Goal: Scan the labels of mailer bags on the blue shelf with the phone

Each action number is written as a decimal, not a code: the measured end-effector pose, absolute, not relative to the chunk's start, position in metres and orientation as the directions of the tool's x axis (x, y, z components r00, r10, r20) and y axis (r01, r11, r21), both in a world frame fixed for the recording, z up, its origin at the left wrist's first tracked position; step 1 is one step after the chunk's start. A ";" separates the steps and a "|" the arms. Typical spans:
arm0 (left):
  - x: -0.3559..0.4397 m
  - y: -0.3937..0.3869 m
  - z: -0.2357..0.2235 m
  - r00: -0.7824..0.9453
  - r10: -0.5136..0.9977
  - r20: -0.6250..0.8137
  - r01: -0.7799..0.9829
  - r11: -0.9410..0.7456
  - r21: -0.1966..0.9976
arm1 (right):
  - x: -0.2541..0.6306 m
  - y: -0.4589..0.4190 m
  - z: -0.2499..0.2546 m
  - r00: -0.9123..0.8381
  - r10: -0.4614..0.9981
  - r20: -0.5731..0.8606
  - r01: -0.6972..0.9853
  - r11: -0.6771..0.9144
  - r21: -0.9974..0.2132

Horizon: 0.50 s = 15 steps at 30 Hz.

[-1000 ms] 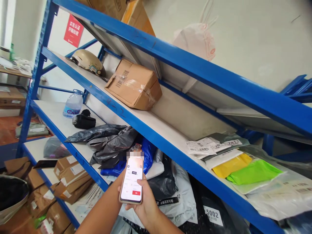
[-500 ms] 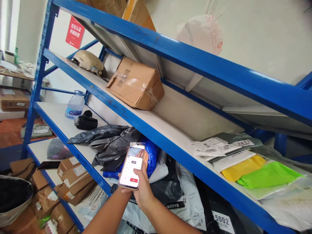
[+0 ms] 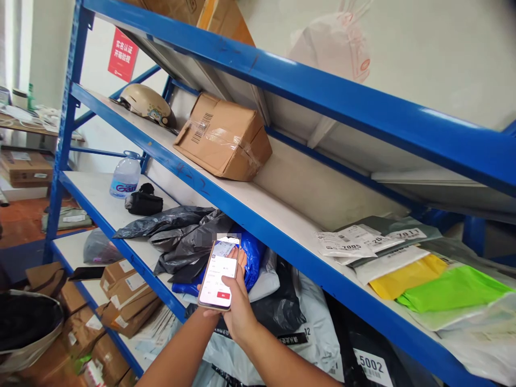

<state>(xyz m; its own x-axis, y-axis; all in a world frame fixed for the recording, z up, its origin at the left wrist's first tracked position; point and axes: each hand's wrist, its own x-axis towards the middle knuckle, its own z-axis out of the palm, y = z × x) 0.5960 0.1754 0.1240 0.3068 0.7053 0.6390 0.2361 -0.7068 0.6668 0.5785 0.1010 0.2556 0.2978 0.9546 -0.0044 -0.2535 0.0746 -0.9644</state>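
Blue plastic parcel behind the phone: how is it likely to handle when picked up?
The blue plastic parcel will probably flex, since its wrapping looks creased and bunched. It may be slippery, given its glossy sheen. Lifting it could also disturb the dark grey bags crowded next to it.

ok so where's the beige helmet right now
In the head view, the beige, rounded helmet sits at the upper left, on the white, blue-edged shelf, just left of the taped brown cardboard box and above the clear plastic water bottle.
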 end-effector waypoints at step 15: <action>0.637 0.156 0.130 0.126 0.919 0.374 -0.291 -0.327 0.899 | 0.589 0.097 0.255 0.234 0.972 0.006 -0.269 0.071 -0.961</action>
<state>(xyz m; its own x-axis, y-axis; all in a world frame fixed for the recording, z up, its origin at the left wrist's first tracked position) 0.6367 0.1563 0.1299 0.1262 0.9186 0.3745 -0.2905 -0.3267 0.8994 0.5887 0.0969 0.2548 0.2338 0.9723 0.0063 -0.2687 0.0709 -0.9606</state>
